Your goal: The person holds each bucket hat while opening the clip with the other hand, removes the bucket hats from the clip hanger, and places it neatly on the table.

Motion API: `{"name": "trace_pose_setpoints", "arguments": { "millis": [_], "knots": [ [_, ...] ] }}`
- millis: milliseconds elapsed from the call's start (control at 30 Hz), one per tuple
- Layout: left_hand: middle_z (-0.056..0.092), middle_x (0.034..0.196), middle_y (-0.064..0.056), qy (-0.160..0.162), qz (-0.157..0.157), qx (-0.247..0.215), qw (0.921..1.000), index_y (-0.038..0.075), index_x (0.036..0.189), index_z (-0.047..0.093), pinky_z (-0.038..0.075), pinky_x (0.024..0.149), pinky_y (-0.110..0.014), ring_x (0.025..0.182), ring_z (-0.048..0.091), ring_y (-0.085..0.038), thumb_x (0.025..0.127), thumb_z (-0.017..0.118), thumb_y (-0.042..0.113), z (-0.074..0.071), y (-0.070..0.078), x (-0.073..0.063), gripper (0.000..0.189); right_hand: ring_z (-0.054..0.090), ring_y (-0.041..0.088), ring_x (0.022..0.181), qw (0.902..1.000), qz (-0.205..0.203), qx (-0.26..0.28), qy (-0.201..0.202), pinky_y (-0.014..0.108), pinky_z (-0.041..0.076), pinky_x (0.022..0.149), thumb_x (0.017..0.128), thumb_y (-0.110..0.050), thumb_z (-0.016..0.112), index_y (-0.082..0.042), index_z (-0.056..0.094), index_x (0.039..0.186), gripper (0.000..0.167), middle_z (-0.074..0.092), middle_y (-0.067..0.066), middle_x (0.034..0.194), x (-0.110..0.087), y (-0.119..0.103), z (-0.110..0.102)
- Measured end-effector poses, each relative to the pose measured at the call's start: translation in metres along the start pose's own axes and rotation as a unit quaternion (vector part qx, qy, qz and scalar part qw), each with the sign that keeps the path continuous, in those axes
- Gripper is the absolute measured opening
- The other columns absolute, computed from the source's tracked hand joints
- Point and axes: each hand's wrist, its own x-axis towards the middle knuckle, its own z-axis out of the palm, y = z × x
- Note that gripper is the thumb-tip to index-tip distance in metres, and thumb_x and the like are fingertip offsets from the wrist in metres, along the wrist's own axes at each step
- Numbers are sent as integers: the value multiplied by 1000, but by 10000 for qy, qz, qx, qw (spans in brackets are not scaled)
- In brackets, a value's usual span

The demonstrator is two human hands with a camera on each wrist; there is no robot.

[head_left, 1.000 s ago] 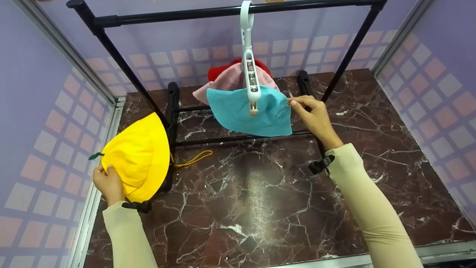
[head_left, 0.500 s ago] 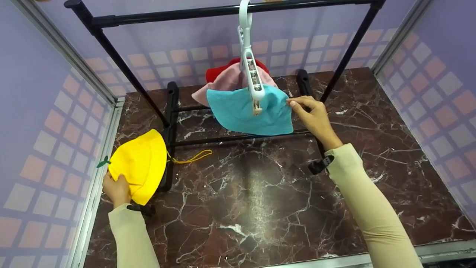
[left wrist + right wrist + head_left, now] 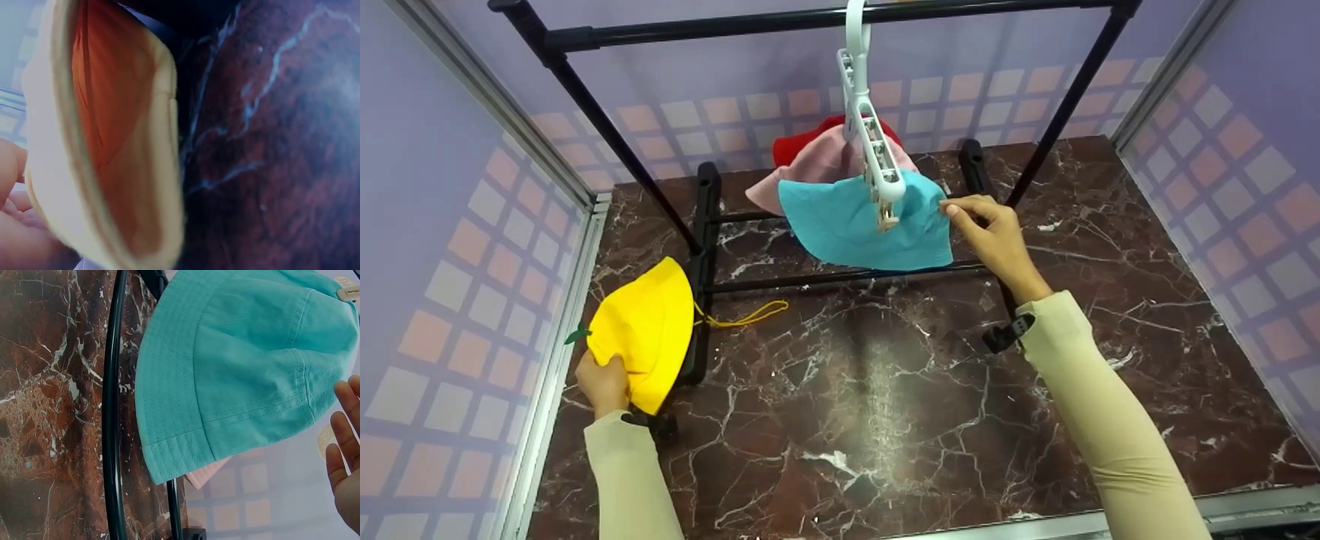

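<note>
My left hand point(image 3: 604, 384) grips a yellow bucket hat point(image 3: 649, 334) by its crown, near a small green leaf tip point(image 3: 578, 334). In the left wrist view the inside of the yellow hat point(image 3: 121, 169) faces the camera. A yellow cord loop point(image 3: 750, 315) extends from the hat's right side. On the right, my right hand point(image 3: 994, 236) pinches the crown edge of a turquoise bucket hat point(image 3: 840, 225) between thumb and index fingertips. That hat hangs from a clip point(image 3: 888, 219) at the near end of a white hanger point(image 3: 877, 150).
A pink hat point(image 3: 821, 161) and a red hat point(image 3: 799, 148) hang behind the turquoise one. The hanger hooks over the top bar point(image 3: 720, 28) of a black rack. Below lies a dark red marbled surface point(image 3: 930, 420), with tiled-pattern walls point(image 3: 472, 285) around it.
The yellow hat and my left hand have shifted down and right. The hanger's near end has swung right. My right hand stays nearly still at the turquoise hat.
</note>
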Motion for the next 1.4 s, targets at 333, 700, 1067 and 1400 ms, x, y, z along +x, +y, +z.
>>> {"name": "trace_pose_setpoints", "arguments": {
  "millis": [333,700,1067,1400],
  "knots": [
    [51,127,-36,-105,316,526,9981,-16,129,46,37,105,-53,118,47,-44,89,41,-4,0,-1,0,42,54,4,84,10000,50,-12,41,21,44,75,92,0,60,11,70,104,19,68,28,99,-1,0,2],
    [46,125,-38,63,349,894,9954,-19,131,39,35,103,-57,116,45,-50,87,43,-4,0,-1,0,47,52,3,81,9999,108,-22,7,20,43,73,92,-1,60,11,69,105,20,68,28,101,-2,1,2],
    [47,123,-40,20,548,1327,9896,-19,131,41,35,101,-58,113,45,-52,83,41,-4,-2,-1,3,50,53,4,80,10000,64,-12,-32,15,46,68,93,0,59,11,70,104,19,67,28,100,-1,0,1],
    [50,124,-36,-75,375,951,9947,-16,128,45,38,99,-54,110,47,-44,87,36,-5,-4,-1,1,43,53,4,80,9999,121,47,-60,16,47,68,92,0,60,11,69,104,19,66,28,99,1,-1,4]
  ]
}}
